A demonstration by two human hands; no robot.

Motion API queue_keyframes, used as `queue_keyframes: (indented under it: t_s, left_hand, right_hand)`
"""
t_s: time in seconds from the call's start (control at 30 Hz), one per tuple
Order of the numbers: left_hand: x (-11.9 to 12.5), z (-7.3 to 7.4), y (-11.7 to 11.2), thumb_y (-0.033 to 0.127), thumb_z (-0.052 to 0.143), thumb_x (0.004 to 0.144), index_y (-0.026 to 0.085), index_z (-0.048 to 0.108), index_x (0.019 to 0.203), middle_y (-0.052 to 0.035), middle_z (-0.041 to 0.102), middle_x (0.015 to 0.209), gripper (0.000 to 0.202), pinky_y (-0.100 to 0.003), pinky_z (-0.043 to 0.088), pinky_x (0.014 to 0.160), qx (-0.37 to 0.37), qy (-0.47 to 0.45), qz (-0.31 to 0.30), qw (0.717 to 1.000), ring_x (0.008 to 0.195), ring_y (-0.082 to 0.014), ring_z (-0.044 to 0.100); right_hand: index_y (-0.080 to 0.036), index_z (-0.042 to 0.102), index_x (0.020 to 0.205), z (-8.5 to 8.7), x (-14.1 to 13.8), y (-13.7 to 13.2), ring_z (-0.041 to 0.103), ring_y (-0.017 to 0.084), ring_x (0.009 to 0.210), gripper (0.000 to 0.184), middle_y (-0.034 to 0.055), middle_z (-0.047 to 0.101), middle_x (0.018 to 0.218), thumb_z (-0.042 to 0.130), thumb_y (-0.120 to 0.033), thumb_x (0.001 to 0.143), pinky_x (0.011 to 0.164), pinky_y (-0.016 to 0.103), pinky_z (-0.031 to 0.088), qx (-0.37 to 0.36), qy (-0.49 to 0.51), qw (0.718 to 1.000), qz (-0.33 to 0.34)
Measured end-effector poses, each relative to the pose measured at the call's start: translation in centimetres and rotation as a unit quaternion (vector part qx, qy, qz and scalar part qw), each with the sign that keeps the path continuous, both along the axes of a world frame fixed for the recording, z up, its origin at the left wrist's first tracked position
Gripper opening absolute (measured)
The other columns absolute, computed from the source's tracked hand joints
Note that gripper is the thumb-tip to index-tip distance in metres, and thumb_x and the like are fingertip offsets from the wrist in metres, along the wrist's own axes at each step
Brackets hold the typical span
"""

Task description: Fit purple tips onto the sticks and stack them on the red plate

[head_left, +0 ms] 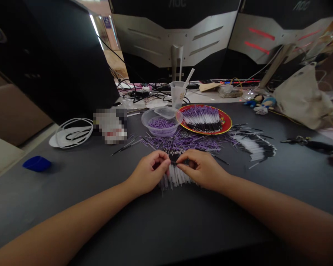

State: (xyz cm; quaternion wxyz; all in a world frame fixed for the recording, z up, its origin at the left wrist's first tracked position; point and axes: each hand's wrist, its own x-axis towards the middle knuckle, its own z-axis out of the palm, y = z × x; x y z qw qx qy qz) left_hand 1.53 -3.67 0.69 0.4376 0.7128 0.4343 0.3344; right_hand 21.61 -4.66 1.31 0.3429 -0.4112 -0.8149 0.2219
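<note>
My left hand [151,173] and my right hand [201,169] meet at the middle of the dark table, and their fingertips pinch thin wires at a dark, black-tipped spot [173,160]. Below them fans a bunch of white wires [176,177], partly hidden by my fingers. Just beyond my hands lies a loose pile of purple wires [183,143]. A red plate with a gold rim [227,123] holds rows of purple, white and black wires. Nearby stands a clear plastic bowl [161,125] of short purple pieces. Another black-and-white wire fan [254,146] lies to the right.
Behind the plate stands a plastic cup with a straw [178,94]. A white cable coil [72,133], a blurred package [110,125] and a blue dish [36,163] lie left. Pliers [308,145] and a cloth bag [302,98] lie right. Monitors stand behind.
</note>
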Motion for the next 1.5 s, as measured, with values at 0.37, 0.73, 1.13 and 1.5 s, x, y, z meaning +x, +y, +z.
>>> queue_keyframes:
  t_s: [0.37,0.73,1.13,1.5]
  left_hand:
    - [0.2,-0.2,0.8,0.039,0.057,0.082,0.019,0.047,0.082,0.0057,0.056,0.055,0.022,-0.015,0.025,0.033,-0.134,-0.11,0.043,0.984,0.033,-0.0027,0.035]
    - [0.1,-0.5,0.7,0.037,0.061,0.08,0.017,0.051,0.08,0.0033,0.062,0.058,0.022,-0.015,0.03,0.033,-0.137,-0.05,0.003,0.989,0.033,-0.0027,0.039]
    - [0.3,0.0,0.2,0.035,0.063,0.08,0.015,0.055,0.083,0.0009,0.067,0.064,0.021,-0.013,0.038,0.039,-0.153,-0.036,-0.057,0.986,0.043,-0.004,0.048]
    - [0.1,-0.1,0.3,0.036,0.058,0.082,0.014,0.057,0.084,0.0,0.067,0.064,0.022,-0.015,0.033,0.038,-0.138,-0.019,-0.049,0.989,0.039,-0.003,0.042]
  right_hand:
    - [-0.019,0.063,0.09,0.3,4.0,3.0,0.055,0.015,0.069,0.01,0.0042,0.065,0.086,0.055,-0.021,0.085,0.064,0.028,0.043,0.086,-0.094,0.987,-0.095]
    - [-0.019,0.066,0.099,0.7,2.7,1.7,0.054,0.011,0.061,0.022,0.0034,0.067,0.089,0.058,-0.034,0.086,0.057,0.025,0.042,0.018,-0.065,0.997,-0.022]
    - [-0.023,0.064,0.097,-0.3,0.0,-0.5,0.055,0.009,0.06,0.014,-0.0033,0.068,0.085,0.059,-0.024,0.084,0.06,0.023,0.039,-0.004,-0.047,0.999,0.019]
    - [-0.019,0.06,0.09,0.4,0.9,0.9,0.06,0.011,0.055,0.016,0.0022,0.067,0.079,0.062,-0.031,0.08,0.049,0.024,0.045,-0.193,0.169,0.966,-0.044]
